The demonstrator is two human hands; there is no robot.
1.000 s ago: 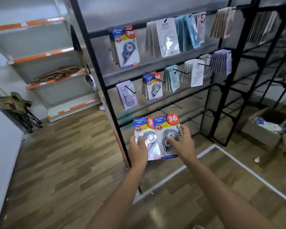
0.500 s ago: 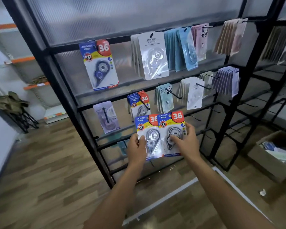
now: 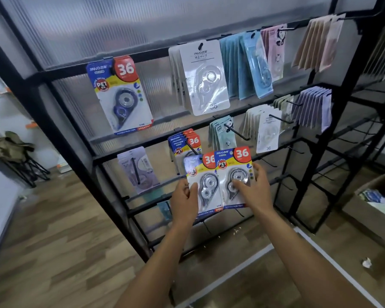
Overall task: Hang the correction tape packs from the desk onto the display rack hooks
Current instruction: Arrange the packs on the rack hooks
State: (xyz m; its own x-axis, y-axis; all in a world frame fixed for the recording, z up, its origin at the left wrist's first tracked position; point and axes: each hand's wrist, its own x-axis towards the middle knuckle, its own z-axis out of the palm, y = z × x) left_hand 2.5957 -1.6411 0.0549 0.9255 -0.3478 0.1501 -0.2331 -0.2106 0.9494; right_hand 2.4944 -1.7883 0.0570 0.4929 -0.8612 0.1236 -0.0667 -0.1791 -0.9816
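Observation:
My left hand (image 3: 183, 202) grips the left edge of a correction tape pack (image 3: 203, 187) with a blue, yellow and red card marked 36. My right hand (image 3: 255, 191) holds a second matching pack (image 3: 233, 172), thumb across its blister. Both packs are held side by side, upright, in front of the black display rack (image 3: 316, 138). Just above and behind them a stack of the same packs (image 3: 183, 143) hangs on a hook. One more matching pack (image 3: 120, 94) hangs alone at upper left.
White packs (image 3: 203, 78), blue packs (image 3: 247, 63), pink and beige packs fill the top row; pale packs (image 3: 267, 130) and lilac packs (image 3: 312, 107) hang lower. Bare hooks (image 3: 269, 162) stick out to the right. A cardboard box (image 3: 373, 207) sits on the floor at right.
The view has drawn closer to the rack. Both hands have raised the two packs slightly, up toward the hanging stack of matching packs.

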